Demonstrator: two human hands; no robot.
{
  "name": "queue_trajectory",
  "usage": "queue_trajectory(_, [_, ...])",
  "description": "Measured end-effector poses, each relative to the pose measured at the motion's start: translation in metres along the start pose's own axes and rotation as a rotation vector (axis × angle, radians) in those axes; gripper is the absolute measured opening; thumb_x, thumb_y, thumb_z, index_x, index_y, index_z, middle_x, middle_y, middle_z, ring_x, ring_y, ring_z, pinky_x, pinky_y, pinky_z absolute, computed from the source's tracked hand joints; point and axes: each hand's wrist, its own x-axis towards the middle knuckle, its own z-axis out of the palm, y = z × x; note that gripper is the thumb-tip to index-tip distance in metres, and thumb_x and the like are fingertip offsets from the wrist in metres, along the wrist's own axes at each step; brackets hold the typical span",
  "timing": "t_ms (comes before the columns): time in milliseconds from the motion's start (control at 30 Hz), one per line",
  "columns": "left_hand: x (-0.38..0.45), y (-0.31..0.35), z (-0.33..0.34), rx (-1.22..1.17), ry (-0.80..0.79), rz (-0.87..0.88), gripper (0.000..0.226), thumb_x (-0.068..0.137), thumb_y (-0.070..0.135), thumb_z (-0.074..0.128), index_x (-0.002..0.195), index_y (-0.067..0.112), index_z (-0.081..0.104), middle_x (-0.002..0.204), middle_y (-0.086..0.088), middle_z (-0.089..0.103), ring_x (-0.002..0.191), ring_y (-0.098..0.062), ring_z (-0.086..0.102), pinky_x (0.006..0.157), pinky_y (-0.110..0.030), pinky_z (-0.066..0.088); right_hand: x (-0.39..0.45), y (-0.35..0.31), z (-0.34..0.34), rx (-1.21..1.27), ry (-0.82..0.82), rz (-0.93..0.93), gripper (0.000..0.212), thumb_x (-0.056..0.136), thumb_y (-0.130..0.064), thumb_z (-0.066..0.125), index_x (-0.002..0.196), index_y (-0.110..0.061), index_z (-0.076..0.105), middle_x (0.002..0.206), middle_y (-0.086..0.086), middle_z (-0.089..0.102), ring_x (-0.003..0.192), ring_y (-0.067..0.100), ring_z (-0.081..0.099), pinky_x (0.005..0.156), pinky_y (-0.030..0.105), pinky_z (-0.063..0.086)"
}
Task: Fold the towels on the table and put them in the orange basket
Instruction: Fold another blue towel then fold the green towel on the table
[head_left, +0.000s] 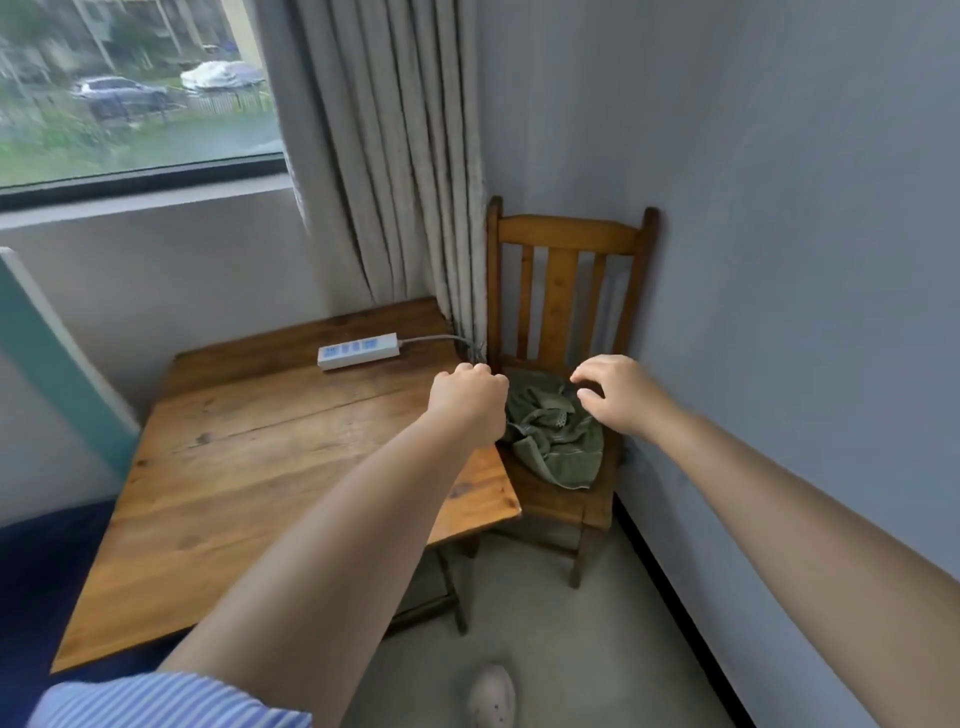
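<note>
Lying crumpled on chair (566, 291), towel (558, 441) between hands.

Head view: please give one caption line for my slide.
Both hands reach toward a crumpled green towel on a wooden chair.

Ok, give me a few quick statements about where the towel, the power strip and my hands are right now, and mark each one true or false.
1. The green towel lies crumpled on the wooden chair. True.
2. The white power strip sits on the chair seat. False: it lies on the wooden table.
3. The right hand grips the towel. False: it hovers above it, fingers loosely curled, holding nothing.
4. The left hand is by the table's edge next to the chair. True.
5. An orange basket stands on the table. False: none is in view.
</note>
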Motion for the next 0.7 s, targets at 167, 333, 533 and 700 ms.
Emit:
queue_trajectory(167, [0.109,-0.017,0.023,0.024,-0.066,0.063,0.033,0.093,0.016,0.040,0.125,0.011,0.046,0.125,-0.012,0.048,0.118,-0.030,0.043,0.090,-0.038,0.040,0.081,0.059,0.027,0.012,-0.029,0.091,0.031,0.090,-0.012,0.046,0.117,-0.007,0.059,0.129,0.009,0.055,0.125,0.023,0.043,0.104,0.032,0.034])
queue_trajectory(333, [0.222,-0.038,0.047,0.008,-0.141,0.095,0.031,0.094,0.014,0.039,0.124,0.010,0.047,0.123,-0.013,0.049,0.116,-0.031,0.044,0.087,-0.038,0.040,0.171,0.111,0.051,0.025,-0.064,0.179,0.030,0.090,-0.011,0.046,0.117,-0.006,0.059,0.128,0.010,0.056,0.123,0.024,0.044,0.100,0.030,0.036])
queue_trajectory(533, [0.316,-0.039,0.101,-0.026,-0.292,0.091,0.032,0.094,0.015,0.039,0.125,0.011,0.045,0.123,-0.013,0.048,0.115,-0.031,0.044,0.077,-0.037,0.039,0.224,0.174,0.099,0.031,-0.201,0.253,0.031,0.090,-0.012,0.047,0.119,-0.006,0.058,0.128,0.010,0.055,0.122,0.024,0.045,0.100,0.032,0.038])
queue_trajectory(700, [0.362,-0.025,0.168,-0.072,-0.413,0.053,0.031,0.094,0.015,0.042,0.123,0.011,0.046,0.124,-0.013,0.048,0.116,-0.031,0.044,0.077,-0.036,0.038,0.237,0.234,0.162,0.008,-0.343,0.310,0.034,0.089,-0.017,0.051,0.122,-0.009,0.056,0.127,0.009,0.056,0.119,0.024,0.048,0.095,0.031,0.041])
